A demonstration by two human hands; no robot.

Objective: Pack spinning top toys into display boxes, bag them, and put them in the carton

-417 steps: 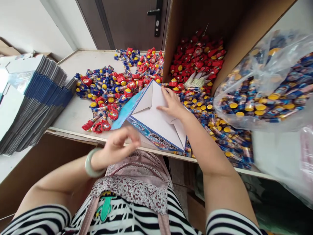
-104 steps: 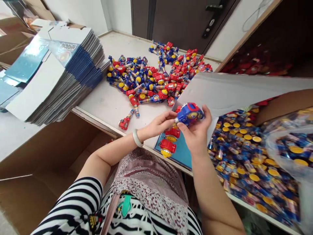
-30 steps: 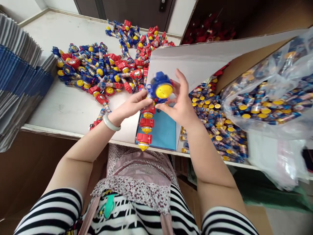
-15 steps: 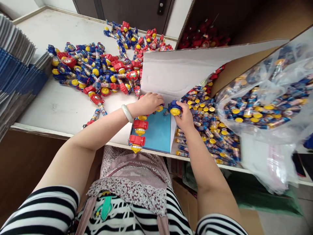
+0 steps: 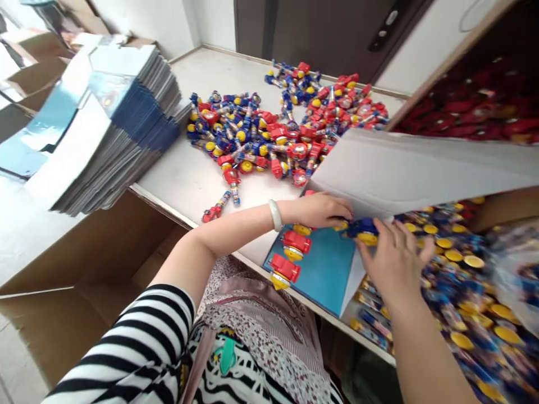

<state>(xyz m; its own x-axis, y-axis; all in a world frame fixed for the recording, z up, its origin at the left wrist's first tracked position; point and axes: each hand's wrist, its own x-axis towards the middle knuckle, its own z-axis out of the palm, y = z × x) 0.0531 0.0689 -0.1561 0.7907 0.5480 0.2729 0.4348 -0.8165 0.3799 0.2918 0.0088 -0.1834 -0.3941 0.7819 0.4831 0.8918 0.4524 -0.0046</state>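
Observation:
A shallow display box [image 5: 326, 269] with a blue inner face lies at the table's front edge, its white flap [image 5: 404, 171] raised behind it. Red toys with pointed yellow caps [image 5: 296, 245] line its left side. My left hand [image 5: 322, 209], a pale bangle at the wrist, curls over a blue and yellow toy [image 5: 340, 225] in the box; its fingers hide most of it. Just to the right, my right hand [image 5: 393, 255] grips a blue toy with a yellow cap [image 5: 367, 231] between thumb and forefinger, the other fingers spread.
A pile of red and blue toys [image 5: 252, 132] covers the table behind. Folded cartons [image 5: 138, 118] are stacked at left, above an open cardboard box [image 5: 63, 331]. Yellow-capped tubes [image 5: 461, 336] lie at right by a clear plastic bag [image 5: 516, 258]. A carton of red toys [image 5: 484, 112] stands behind.
The view has swung left, so everything sits further right. My right hand has brought the blue toy beside my left hand, and its outer fingers have spread.

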